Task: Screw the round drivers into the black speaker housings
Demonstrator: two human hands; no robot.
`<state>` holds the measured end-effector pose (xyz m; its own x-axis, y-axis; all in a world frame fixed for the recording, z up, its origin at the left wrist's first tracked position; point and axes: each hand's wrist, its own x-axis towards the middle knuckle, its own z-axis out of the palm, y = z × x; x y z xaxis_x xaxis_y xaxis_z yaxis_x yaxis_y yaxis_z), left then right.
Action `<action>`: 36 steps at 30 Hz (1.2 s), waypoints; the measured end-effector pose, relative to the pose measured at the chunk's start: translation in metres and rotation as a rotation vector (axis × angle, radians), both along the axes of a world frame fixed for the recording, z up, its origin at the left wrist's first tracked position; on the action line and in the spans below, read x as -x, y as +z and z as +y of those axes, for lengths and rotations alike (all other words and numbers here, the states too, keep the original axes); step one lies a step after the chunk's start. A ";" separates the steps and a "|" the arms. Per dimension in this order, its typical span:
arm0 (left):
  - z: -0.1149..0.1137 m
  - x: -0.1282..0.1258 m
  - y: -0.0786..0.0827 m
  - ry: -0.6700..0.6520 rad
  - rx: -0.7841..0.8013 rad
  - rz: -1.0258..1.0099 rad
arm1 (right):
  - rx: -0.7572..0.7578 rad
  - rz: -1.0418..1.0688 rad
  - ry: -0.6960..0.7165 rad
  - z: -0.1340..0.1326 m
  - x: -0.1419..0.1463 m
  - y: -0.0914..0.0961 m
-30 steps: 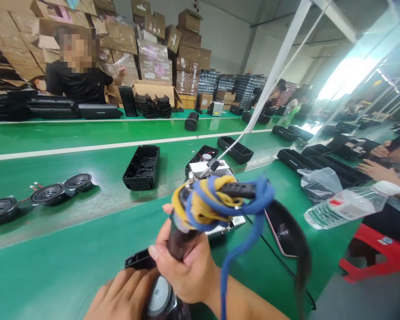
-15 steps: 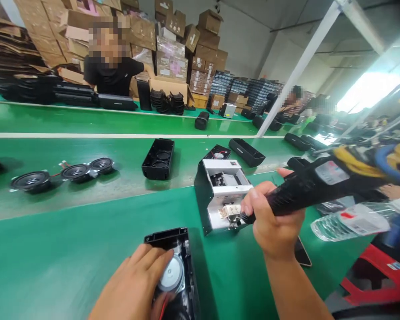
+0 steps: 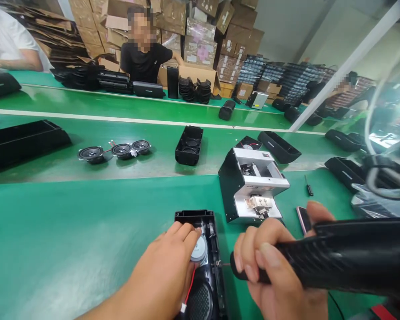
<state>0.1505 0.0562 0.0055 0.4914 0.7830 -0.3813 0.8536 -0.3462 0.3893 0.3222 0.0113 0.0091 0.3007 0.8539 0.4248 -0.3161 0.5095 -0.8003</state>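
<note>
An open black speaker housing (image 3: 210,224) lies on the green bench at the bottom centre, with a round silver driver (image 3: 200,250) and red wire inside. My left hand (image 3: 168,271) rests on the housing, fingers pressed on the driver. My right hand (image 3: 276,271) is wrapped round a black electric screwdriver (image 3: 346,260), held level, its thin bit touching the housing's right wall.
A white and black screw feeder box (image 3: 253,184) stands just behind the housing. A phone (image 3: 302,218) and a small screwdriver (image 3: 308,186) lie to its right. Loose speaker drivers (image 3: 120,151) and black housings (image 3: 189,145) ride the belt. Other people sit across the line.
My right hand has swung the electric screwdriver down from the feeder box to the housing's right side. My view has shifted left and lower. My left hand stays on the driver.
</note>
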 end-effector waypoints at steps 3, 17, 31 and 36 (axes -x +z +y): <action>0.000 -0.003 0.006 -0.001 0.013 0.007 | 0.008 -0.070 0.002 0.006 0.004 -0.013; -0.003 0.001 0.006 -0.021 -0.026 -0.041 | 0.045 -0.108 0.099 0.016 0.009 -0.029; -0.002 -0.003 0.002 -0.002 -0.040 -0.074 | 0.042 -0.238 0.253 0.025 0.001 -0.044; -0.003 -0.002 0.001 0.013 -0.069 -0.091 | 0.125 -0.430 0.218 0.013 -0.008 -0.056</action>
<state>0.1520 0.0528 0.0064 0.5115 0.8124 -0.2799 0.8201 -0.3643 0.4412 0.3304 0.0245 -0.0465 -0.0706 0.9298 0.3613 -0.0323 0.3599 -0.9324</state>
